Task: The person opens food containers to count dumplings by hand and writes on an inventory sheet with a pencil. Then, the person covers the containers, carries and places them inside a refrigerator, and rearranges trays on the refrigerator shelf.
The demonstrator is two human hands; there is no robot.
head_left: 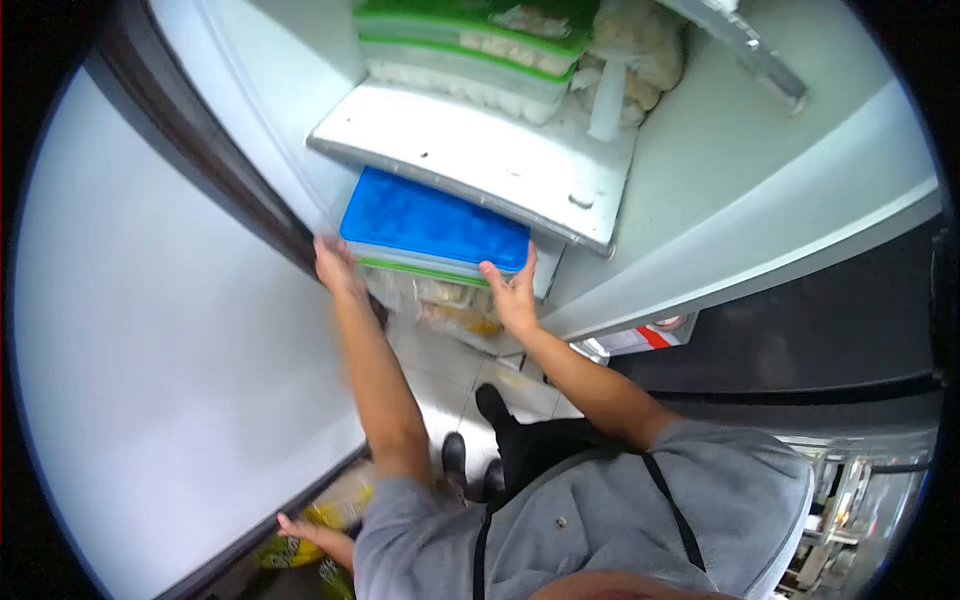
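While the blue-lidded tray (432, 222) sits at frame centre beneath the white shelf (480, 165), it is gripped at both front corners by the left hand (336, 265) and right hand (512, 292), fingers curled closed; level, even handling is advised.

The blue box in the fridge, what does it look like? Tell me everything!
The blue box is a flat, rectangular container with a bright blue lid that looks like plastic, over a paler base with a green edge. It lies level, poking out from under a white shelf, above bagged food. The left hand is at its left corner and the right hand touches its front right corner. The lid is shut, so what is inside cannot be seen.
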